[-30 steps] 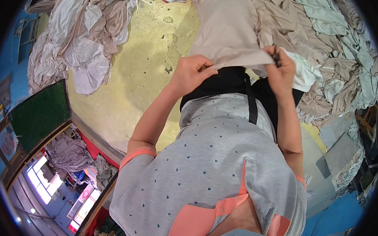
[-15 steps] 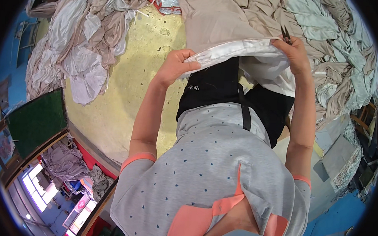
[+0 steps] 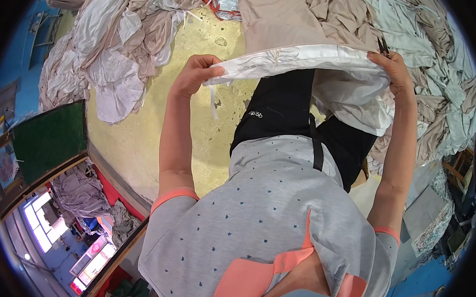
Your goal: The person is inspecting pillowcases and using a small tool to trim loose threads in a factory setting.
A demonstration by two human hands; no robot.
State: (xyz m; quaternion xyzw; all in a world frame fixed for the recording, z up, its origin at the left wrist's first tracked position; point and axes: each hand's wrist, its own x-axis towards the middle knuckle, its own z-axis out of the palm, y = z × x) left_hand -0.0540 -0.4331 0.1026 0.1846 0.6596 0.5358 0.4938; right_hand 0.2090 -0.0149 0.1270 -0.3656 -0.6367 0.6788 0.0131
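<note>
A beige garment stretches away from me, with its edge turned to show a white inner band. My left hand pinches one end of that band between thumb and fingers, and a thin white strip hangs below it. At the other end, my right hand is closed on the edge. Small dark-bladed thread snips stick up from the same hand, blades pointing away; their handles are hidden. The band is spread between both hands above my lap, with white lining draping near my right hand.
Heaped beige and white garments lie at the far left and along the right. Yellowish worn floor shows between. A green board stands at left, beside a mirror. A flat grey sheet lies at right.
My hands have moved apart, the left one leftward and the right one rightward, drawing the white band out longer. More of its inner side shows. The snips stay in my right hand.
</note>
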